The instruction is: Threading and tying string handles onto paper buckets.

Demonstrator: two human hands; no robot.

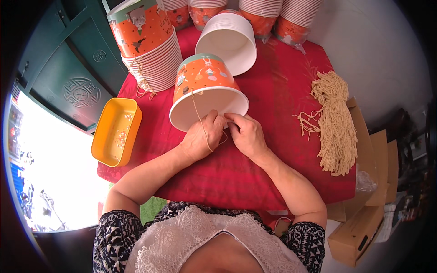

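Observation:
An orange printed paper bucket (205, 78) lies tipped on its side in front of me, its white mouth toward me. A thin beige cord (196, 109) is fastened at the upper rim, and runs down over the back of my left hand (203, 134). My left hand is closed, its fingers at the lower rim, pinching the cord there. Close against it, my right hand (246, 135) is also closed, thumb and index finger pinched at the same spot. A loop of cord hangs between the hands. The fingers hide the cord's end and the exact grip.
Behind stands another white-mouthed bucket (232, 43). A tall nested stack of buckets (152, 59) with cords is at left, above a yellow tub (133, 132). Wrapped stacks (259, 20) line the back. A beige cord bundle (334, 123) lies right on the red tablecloth (282, 100), near cardboard boxes (357, 234).

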